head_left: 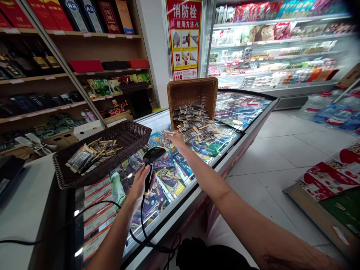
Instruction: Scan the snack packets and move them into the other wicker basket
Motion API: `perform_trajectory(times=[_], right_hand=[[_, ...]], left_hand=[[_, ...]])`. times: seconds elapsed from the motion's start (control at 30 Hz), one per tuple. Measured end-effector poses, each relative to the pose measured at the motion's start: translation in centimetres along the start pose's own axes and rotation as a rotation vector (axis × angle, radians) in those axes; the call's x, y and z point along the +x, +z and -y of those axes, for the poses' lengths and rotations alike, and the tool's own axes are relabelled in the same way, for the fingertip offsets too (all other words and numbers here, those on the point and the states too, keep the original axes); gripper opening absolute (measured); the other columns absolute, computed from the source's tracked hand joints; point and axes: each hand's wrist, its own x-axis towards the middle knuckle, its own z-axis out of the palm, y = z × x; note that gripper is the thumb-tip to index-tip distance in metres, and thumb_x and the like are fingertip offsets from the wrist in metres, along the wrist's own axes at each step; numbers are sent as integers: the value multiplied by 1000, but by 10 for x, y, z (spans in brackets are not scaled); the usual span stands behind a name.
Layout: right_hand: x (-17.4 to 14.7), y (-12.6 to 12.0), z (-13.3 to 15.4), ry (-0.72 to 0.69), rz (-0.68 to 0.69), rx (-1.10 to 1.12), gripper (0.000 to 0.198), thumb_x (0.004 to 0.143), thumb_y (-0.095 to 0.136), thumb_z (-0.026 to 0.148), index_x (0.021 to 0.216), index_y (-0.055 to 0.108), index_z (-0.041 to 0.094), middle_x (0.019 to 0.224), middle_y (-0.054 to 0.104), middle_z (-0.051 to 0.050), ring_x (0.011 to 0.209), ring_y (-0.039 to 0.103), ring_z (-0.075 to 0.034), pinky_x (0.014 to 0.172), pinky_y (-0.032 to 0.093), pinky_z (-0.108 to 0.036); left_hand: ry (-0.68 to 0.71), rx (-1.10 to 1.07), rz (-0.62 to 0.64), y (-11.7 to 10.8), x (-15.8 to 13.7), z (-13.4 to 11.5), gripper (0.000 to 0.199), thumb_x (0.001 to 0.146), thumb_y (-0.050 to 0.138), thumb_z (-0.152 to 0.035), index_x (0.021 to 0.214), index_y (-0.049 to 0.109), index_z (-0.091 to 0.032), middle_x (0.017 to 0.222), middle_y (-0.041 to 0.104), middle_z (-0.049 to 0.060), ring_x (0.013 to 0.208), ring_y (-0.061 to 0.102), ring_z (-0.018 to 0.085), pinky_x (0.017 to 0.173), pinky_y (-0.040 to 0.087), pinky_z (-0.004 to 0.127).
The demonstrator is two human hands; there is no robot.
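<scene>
My left hand (140, 180) is wrapped round the handle of a black barcode scanner (153, 154), its cable hanging down over the freezer edge. My right hand (177, 141) pinches a small flat packet (165, 139) with a tan edge, just in front of a tipped light-brown wicker basket (192, 90). Many similar packets (197, 125) spill from that basket onto the freezer's glass top. To the left, a dark-brown wicker basket (133, 131) holds a smaller pile of packets (91, 153) at its near end. The print on the packets is too small to read.
Under the glass of the chest freezer (225, 150) lie colourful wrapped goods. A white counter (36, 202) stands at the left, with shelves of boxes and bottles behind. On the right are a chilled display (275, 48), water bottles (317, 107) and stacked cartons (337, 168) on the tiled floor.
</scene>
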Motion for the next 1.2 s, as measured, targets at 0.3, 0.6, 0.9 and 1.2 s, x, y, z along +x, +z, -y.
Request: perform_trajectory(times=[0.3,0.6,0.9,1.2], right_hand=[[-7,3,10,60,-90,73,27,80,79,37,96,66,19,79,61,0,70,57,-14,60,48,-25],[-7,5,12,75,-113,30,27,83,73,39,98,63,19,76,58,2,68,58,-14,61,49,-24],[-3,-34,38,-258,-470,-425,40,98,50,36,134,44,19,120,63,-16,106,64,-26,89,50,-35],[8,-62,28,-181,-774,-700,24,94,49,22,115,59,17,142,45,-25,135,38,-39,109,34,-55]], left_hand=[[23,14,36,-2,-1,-1,57,81,68,-73,98,61,-19,57,50,-8,40,40,8,38,29,23],[23,21,1,0,0,0,53,80,71,-71,77,55,-21,54,53,-5,36,40,7,36,30,21],[-1,4,-24,-11,9,15,53,78,72,-71,76,58,-20,46,47,-6,35,39,9,36,32,21],[-1,-20,-54,-3,3,4,52,76,75,-68,80,57,-20,57,55,-5,37,42,7,36,34,20]])
